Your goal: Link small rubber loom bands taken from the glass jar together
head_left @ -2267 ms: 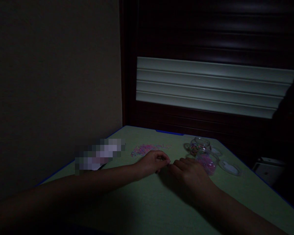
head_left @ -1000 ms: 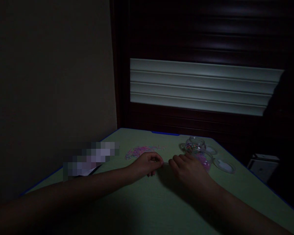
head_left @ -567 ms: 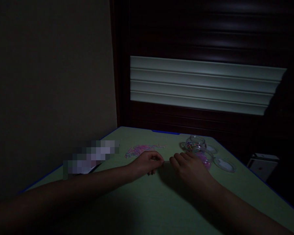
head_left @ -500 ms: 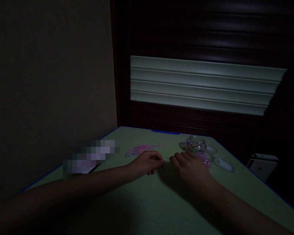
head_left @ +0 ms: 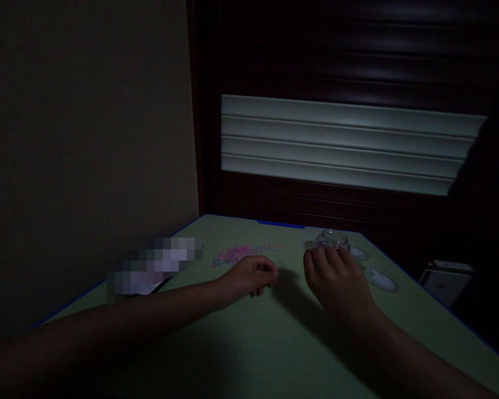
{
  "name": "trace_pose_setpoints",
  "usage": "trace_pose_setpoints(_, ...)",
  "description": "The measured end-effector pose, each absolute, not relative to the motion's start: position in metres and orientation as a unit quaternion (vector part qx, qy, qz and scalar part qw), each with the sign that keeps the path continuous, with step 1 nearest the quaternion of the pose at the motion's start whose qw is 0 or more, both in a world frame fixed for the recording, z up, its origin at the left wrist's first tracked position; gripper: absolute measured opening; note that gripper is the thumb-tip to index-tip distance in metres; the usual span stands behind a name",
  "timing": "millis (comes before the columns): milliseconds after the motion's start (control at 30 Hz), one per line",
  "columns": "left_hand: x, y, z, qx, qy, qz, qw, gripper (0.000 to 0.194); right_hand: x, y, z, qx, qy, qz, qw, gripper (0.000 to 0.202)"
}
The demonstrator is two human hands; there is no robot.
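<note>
My left hand [head_left: 251,275] is over the middle of the pale green table [head_left: 249,343], its fingers curled together in a pinch; what it holds, if anything, is too small to make out. Just behind it lies a loose pile of thin pink and bluish pieces [head_left: 237,254]. Over on the right, my right hand [head_left: 335,274] has its fingers bent downward, with the fingertips hidden. It covers the near clear jar. A second clear jar [head_left: 332,238] with small multicoloured pieces shows behind that hand.
Two round clear lids [head_left: 382,280] lie right of the jars. A blurred-out flat item [head_left: 158,269] rests at the table's left edge. Beyond the right edge stands a white box [head_left: 444,282]. A wall and dark slatted panelling rise behind the table.
My right hand has moved right, away from my left hand, and now hides the near jar of pink pieces. My left hand has stayed in place.
</note>
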State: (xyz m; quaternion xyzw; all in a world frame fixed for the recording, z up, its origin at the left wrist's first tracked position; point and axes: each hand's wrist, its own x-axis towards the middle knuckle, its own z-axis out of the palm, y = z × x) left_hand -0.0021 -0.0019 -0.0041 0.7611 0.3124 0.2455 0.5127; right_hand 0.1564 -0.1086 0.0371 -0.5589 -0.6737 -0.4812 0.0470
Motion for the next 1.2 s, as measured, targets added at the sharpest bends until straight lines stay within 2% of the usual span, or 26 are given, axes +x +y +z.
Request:
trace_pose_setpoints(200,-0.003,-0.001,-0.005,0.758,0.31,0.252,0.515,0.019,0.16,-0.11,0.04,-0.646,-0.612,-0.455,0.019,0.022)
trace_pose_setpoints(467,-0.003,-0.003,-0.003,0.751,0.314,0.251,0.524,0.022,0.17,-0.107,0.042,-0.713,-0.579,-0.395,0.0,0.014)
trace_pose_setpoints(767,-0.002,-0.006,0.001,0.749,0.325,0.246,0.522,0.022,0.174,-0.103,0.04,-0.732,-0.57,-0.374,-0.009,0.021)
trace_pose_setpoints(1200,-0.002,-0.004,-0.002,0.753,0.314,0.246,0.523,0.021,0.173,-0.103,0.041,-0.738,-0.57,-0.36,-0.019,0.019)
